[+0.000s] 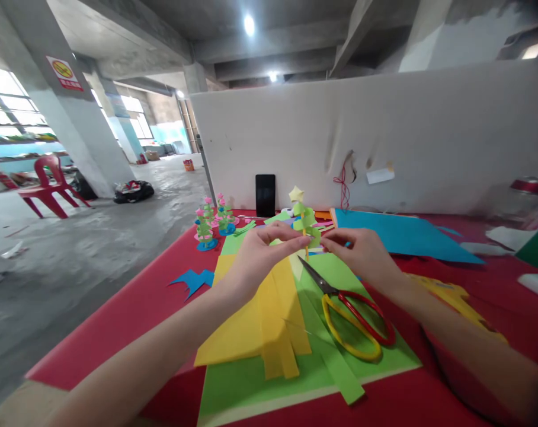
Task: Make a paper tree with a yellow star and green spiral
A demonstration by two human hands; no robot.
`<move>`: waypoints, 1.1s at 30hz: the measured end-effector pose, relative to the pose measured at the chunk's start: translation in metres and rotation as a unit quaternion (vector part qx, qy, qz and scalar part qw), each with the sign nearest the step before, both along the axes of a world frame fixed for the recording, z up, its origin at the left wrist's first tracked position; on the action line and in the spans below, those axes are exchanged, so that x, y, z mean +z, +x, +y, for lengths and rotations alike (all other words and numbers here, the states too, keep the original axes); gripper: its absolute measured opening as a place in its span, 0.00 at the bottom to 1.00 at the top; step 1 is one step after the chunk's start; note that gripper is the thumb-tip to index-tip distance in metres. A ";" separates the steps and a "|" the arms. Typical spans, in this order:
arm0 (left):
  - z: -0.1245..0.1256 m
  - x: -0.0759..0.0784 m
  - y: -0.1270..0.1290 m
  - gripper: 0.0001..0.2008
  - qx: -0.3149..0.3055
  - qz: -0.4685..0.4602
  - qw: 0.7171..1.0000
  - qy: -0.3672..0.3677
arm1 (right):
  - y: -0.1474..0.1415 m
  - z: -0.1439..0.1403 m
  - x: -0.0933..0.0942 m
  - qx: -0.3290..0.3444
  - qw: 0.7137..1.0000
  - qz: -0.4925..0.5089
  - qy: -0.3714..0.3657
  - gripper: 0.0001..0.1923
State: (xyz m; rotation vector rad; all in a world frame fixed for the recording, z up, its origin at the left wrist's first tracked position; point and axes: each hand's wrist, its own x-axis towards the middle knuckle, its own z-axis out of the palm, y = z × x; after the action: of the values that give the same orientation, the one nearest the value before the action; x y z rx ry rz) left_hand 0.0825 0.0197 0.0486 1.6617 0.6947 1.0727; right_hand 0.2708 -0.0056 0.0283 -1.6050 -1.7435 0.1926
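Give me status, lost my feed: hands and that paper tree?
Both hands pinch the paper tree: left hand, right hand. Tree upright, star on top. Scissors lie open below, untouched.

Between my left hand (255, 255) and my right hand (362, 252) I pinch a little green paper tree with a pale yellow star (305, 220), matt and folded, on a thin stick. Under my wrists lie matt yellow paper strips (269, 323) on a smooth green paper sheet (251, 385). Just below my right hand, the scissors (349, 311) have dull grey metal blades and glossy plastic handles, yellow and red. The table (131, 320) beneath wears a smooth red covering with a soft sheen. Beyond my right hand, a flat matt blue paper sheet (397, 234).
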 end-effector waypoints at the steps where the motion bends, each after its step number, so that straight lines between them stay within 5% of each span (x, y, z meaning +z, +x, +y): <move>1: 0.000 0.000 0.000 0.05 -0.002 0.003 1.000 0.002 | -0.009 -0.009 0.003 0.014 0.999 0.026 0.013 0.10; 7: -0.006 0.002 0.001 0.06 -0.007 0.022 0.999 0.022 | -0.037 -0.044 0.008 0.039 0.985 0.144 0.089 0.08; 13: -0.012 0.002 0.004 0.04 -0.015 0.021 1.000 0.009 | -0.036 -0.043 0.005 0.081 0.971 0.219 0.044 0.05; 25: -0.012 0.001 0.005 0.05 0.020 0.045 0.998 0.042 | -0.039 -0.044 0.002 0.052 0.940 0.338 -0.014 0.08; 30: -0.012 0.002 0.001 0.13 0.072 0.035 0.992 0.093 | -0.038 -0.043 0.002 0.047 0.932 0.359 -0.023 0.05; 33: -0.011 0.005 -0.002 0.10 0.116 0.023 0.986 0.116 | -0.039 -0.043 0.000 0.051 0.930 0.363 -0.031 0.05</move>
State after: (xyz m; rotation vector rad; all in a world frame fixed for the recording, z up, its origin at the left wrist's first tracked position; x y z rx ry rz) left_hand 0.0809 0.0090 0.0531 1.8392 0.8347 1.3255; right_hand 0.2319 -0.0487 0.0280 -1.2486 -1.2363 0.7920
